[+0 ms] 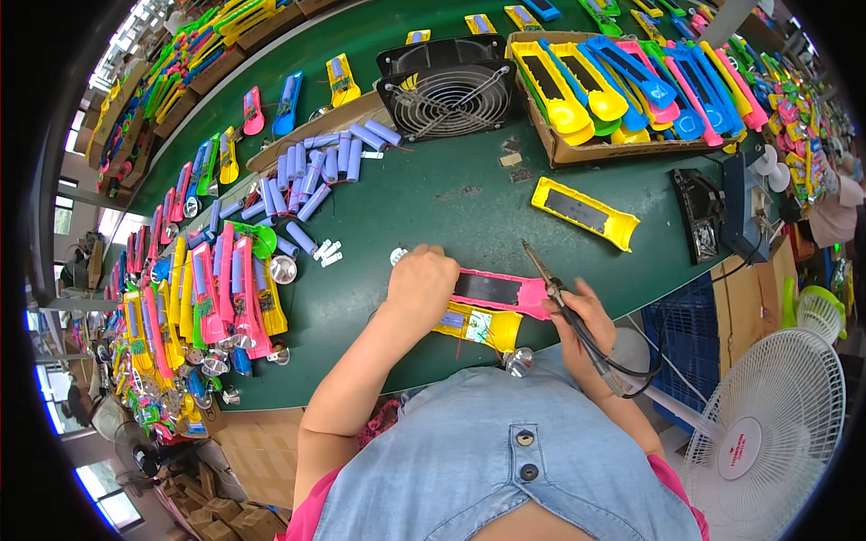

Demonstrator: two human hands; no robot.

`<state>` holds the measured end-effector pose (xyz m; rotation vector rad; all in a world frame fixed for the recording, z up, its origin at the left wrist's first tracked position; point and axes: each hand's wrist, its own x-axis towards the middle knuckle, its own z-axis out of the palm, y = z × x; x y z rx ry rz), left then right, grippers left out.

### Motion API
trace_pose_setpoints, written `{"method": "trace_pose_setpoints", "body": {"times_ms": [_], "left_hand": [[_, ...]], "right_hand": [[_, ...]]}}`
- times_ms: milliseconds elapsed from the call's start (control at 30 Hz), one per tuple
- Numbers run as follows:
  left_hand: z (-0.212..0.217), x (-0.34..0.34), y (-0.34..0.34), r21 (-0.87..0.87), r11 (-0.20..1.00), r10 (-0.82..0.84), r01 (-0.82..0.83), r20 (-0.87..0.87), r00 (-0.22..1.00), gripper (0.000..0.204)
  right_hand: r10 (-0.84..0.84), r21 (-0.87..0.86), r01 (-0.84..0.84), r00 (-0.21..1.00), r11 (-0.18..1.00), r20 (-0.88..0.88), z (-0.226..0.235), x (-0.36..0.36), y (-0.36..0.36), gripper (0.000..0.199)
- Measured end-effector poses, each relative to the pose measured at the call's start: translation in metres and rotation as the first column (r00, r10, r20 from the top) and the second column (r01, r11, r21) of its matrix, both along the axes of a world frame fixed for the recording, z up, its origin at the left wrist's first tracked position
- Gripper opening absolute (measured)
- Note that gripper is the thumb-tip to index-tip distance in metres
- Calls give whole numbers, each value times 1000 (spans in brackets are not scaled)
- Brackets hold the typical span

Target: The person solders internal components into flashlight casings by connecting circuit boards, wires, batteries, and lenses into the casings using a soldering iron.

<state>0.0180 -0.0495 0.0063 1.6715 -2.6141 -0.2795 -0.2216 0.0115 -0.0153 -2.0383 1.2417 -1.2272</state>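
My right hand (586, 326) is closed round a soldering iron (570, 317). Its metal tip points up and away over the table, and its black cable loops below the hand. My left hand (424, 278) is closed at the left end of a pink flashlight shell (492, 288) with a dark strip inside; its fingertips are hidden. Beside those fingers shows a small round white piece (398, 257). Nearer to me lies a yellow flashlight shell (496, 333) holding a purple battery and a small board. A silver reflector (519, 362) sits at its lower right.
Loose purple batteries (316, 171) and assembled flashlights (239, 288) are heaped at the left. A black metal fan (456, 97) stands at the back, beside a cardboard box (577, 155) of coloured shells. Another yellow shell (586, 215) lies at the right, near a blue-grey soldering station (747, 203).
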Motion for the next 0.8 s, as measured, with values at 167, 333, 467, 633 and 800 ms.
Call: {"method": "trace_pose_setpoints", "body": {"times_ms": [167, 333, 467, 633, 800], "left_hand": [[1, -3, 1, -10, 1000, -6, 6, 11, 1000, 5], [1, -2, 1, -20, 1000, -6, 7, 20, 1000, 4], [21, 1, 1, -23, 998, -56, 55, -20, 998, 7], [47, 0, 31, -21, 963, -265, 270, -274, 925, 20], [-9, -12, 60, -271, 953, -264, 133, -532, 805, 23]], "right_hand": [[-45, 79, 56, 991, 995, -128, -9, 0, 4, 48], [-57, 84, 61, 997, 995, -55, -13, 0, 3, 54], [-57, 104, 62, 997, 993, -56, -14, -2, -1, 54], [-49, 124, 53, 998, 991, -32, -16, 4, -7, 52], [-61, 131, 75, 993, 989, -105, -10, 9, -1, 49]]}}
